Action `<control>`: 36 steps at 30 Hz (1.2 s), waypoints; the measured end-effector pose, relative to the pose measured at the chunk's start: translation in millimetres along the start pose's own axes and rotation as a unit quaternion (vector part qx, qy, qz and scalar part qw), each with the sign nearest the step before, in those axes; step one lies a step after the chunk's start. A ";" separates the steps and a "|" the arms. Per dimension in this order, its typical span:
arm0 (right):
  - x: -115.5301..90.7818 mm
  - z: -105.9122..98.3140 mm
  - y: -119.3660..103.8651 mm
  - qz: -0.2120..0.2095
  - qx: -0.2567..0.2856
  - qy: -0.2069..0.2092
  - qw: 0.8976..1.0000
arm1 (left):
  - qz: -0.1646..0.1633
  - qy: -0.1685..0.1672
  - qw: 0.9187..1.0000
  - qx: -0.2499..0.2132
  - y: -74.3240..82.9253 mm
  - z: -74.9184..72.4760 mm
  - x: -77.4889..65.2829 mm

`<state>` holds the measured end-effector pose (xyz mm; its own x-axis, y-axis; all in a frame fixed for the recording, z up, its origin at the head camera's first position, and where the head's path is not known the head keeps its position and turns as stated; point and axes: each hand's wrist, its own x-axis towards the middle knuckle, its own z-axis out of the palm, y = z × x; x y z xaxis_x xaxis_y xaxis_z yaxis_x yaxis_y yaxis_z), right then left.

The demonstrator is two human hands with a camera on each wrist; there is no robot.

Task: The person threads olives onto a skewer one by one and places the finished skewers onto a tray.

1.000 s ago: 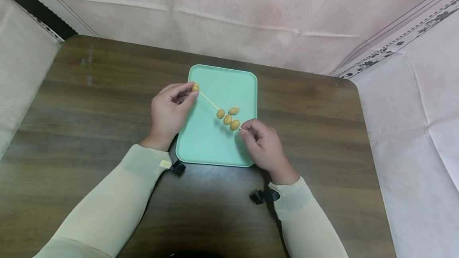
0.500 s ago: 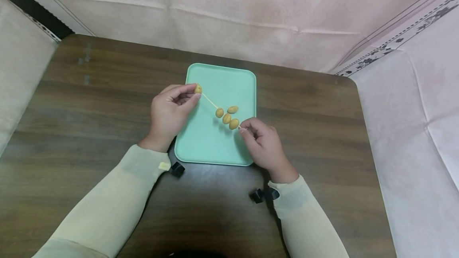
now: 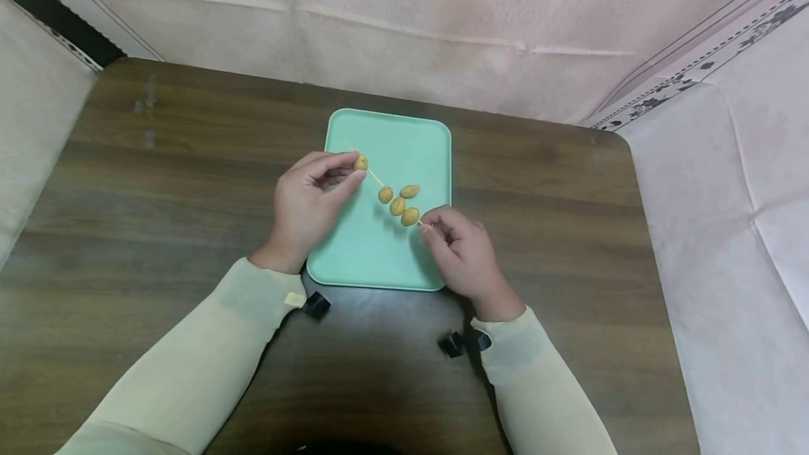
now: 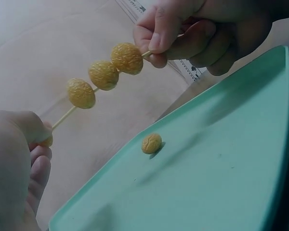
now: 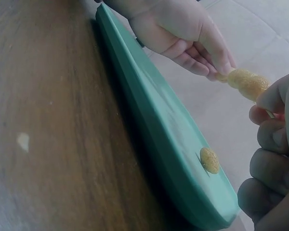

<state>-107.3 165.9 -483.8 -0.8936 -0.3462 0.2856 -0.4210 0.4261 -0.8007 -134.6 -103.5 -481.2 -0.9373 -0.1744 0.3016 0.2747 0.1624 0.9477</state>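
Note:
A thin wooden skewer (image 3: 376,177) slants over the mint-green tray (image 3: 354,258), raised above it in the left wrist view. Three wrinkled yellow-brown oval fruits (image 4: 104,75) are threaded close together toward its right end. My right hand (image 3: 464,251) pinches the skewer's end between thumb and forefinger, just beyond them. My left hand (image 3: 310,202) pinches another such fruit (image 3: 361,162) on the skewer's far part, and the thin tip sticks out past it. One loose fruit (image 4: 151,143) of the same kind lies on the tray.
The tray stands on a dark wooden table (image 3: 189,216). Light cloth (image 3: 404,20) hangs behind the table and at both sides. Small black wrist devices (image 3: 316,306) sit at both cuffs.
My left hand has slid its fruit along the skewer toward the other three, narrowing the gap; the tip now shows beyond it. The right hand has stayed nearly still.

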 end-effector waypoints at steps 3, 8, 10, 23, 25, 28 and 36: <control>0.0 0.4 -0.1 -0.003 0.004 0.000 1.000 | 0.012 -0.011 1.000 -0.002 0.5 0.5 -1.4; -0.5 0.6 -0.5 -0.006 0.007 0.003 1.000 | 0.031 -0.023 0.999 0.000 2.4 2.0 -3.3; -0.6 0.6 -0.9 -0.007 0.008 0.004 1.000 | 0.040 -0.025 0.999 -0.003 3.1 2.5 -3.9; -0.9 0.2 -1.4 -0.014 0.011 0.007 1.000 | 0.076 -0.034 0.996 -0.003 2.8 6.5 -7.8; -1.2 0.2 -1.2 -0.015 0.013 0.007 1.000 | 0.076 -0.036 0.996 -0.001 3.3 7.3 -9.0; -1.4 0.2 -1.0 -0.016 0.016 0.009 1.000 | 0.077 -0.040 0.996 0.004 4.7 7.9 -10.5; -0.6 -0.2 0.4 -0.022 0.010 0.012 1.000 | 0.083 -0.046 0.995 0.019 6.3 8.0 -11.1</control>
<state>-106.9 166.4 -484.2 -0.8779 -0.3439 0.3332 -0.4571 0.3948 -0.7970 -124.2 -92.8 -479.4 -0.8960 -0.0527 0.4409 0.4205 0.2179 0.8807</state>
